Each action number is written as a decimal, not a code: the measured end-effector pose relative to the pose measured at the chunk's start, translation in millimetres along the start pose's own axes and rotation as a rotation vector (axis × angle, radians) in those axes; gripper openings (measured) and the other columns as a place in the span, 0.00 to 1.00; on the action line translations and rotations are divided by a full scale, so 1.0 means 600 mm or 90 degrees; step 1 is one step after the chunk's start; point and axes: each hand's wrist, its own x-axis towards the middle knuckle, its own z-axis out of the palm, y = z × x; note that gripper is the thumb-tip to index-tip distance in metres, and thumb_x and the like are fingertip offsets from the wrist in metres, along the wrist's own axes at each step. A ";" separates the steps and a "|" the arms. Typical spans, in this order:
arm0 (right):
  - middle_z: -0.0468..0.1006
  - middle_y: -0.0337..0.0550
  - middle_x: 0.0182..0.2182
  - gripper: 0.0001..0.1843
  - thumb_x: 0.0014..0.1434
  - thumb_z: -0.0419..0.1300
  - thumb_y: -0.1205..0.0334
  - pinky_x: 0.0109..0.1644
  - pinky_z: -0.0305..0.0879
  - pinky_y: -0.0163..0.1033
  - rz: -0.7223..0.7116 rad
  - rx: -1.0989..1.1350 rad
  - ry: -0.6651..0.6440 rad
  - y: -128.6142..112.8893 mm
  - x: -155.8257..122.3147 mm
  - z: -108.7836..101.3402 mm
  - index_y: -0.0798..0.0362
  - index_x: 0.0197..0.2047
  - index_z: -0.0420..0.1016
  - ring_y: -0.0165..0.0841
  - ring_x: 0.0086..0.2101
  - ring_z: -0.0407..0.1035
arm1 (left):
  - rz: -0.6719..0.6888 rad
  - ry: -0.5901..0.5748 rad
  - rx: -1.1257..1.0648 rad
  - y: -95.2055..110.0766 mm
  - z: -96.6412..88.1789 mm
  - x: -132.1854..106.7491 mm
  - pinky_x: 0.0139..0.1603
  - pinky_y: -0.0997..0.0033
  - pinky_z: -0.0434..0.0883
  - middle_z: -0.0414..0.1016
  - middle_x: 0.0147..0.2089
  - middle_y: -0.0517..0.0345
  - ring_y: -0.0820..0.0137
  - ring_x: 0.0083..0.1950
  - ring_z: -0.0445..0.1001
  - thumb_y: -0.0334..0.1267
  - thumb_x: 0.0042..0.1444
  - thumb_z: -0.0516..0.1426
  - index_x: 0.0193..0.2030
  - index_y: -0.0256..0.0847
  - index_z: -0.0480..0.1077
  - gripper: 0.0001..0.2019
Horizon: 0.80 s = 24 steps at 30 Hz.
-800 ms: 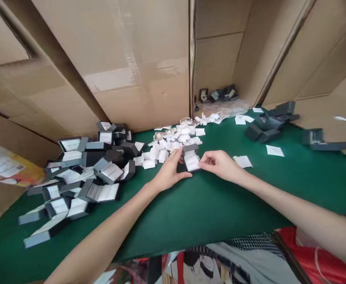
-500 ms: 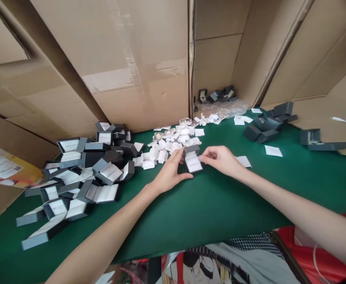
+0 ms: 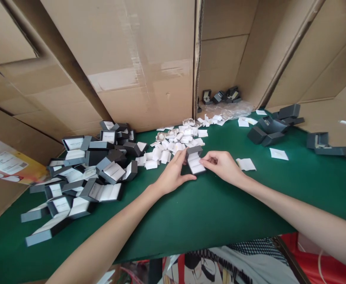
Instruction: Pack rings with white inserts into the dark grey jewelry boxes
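Note:
A small open jewelry box (image 3: 196, 165), dark grey outside with a white lining, stands on the green tabletop (image 3: 173, 221) with its lid raised. My left hand (image 3: 173, 173) curves round its left side, fingers behind it and thumb stretched along the near edge. On the other side, the thumb and fingertips of my right hand (image 3: 220, 163) are pinched together at the right edge of the white lining. Whatever sits between those fingertips is too small to make out. Just beyond the box lies a heap of small white folded pieces (image 3: 175, 142).
Many open grey boxes (image 3: 110, 171) are piled on the left. More dark boxes (image 3: 267, 130) lie at the right, near loose white papers (image 3: 246, 164). Large cardboard cartons (image 3: 143, 67) wall the back. A plastic sheet (image 3: 235, 109) and several small boxes sit in the rear opening.
The view has shifted slightly, so the scene sits a little further right. Both hands stay at the jewelry box, and the right fingertips still pinch at its right edge.

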 end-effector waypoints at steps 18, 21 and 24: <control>0.72 0.38 0.21 0.16 0.57 0.56 0.52 0.27 0.56 0.35 -0.031 -0.084 0.024 -0.005 -0.003 0.003 0.53 0.24 0.71 0.29 0.22 0.62 | -0.002 0.006 -0.030 -0.004 0.001 -0.003 0.50 0.55 0.69 0.61 0.51 0.49 0.63 0.45 0.67 0.46 0.50 0.63 0.67 0.47 0.42 0.44; 0.74 0.39 0.23 0.13 0.57 0.56 0.54 0.29 0.58 0.36 -0.027 -0.131 0.027 -0.006 -0.003 0.001 0.53 0.28 0.74 0.31 0.23 0.64 | -0.007 0.004 -0.032 -0.003 0.001 -0.003 0.50 0.55 0.69 0.60 0.51 0.49 0.63 0.45 0.67 0.47 0.49 0.63 0.67 0.48 0.42 0.44; 0.76 0.40 0.26 0.12 0.58 0.56 0.55 0.30 0.59 0.37 -0.031 -0.152 0.027 -0.005 -0.004 0.001 0.52 0.31 0.75 0.32 0.25 0.66 | -0.013 -0.004 -0.038 0.000 -0.001 -0.003 0.50 0.54 0.69 0.60 0.52 0.49 0.63 0.45 0.67 0.47 0.49 0.63 0.67 0.48 0.42 0.44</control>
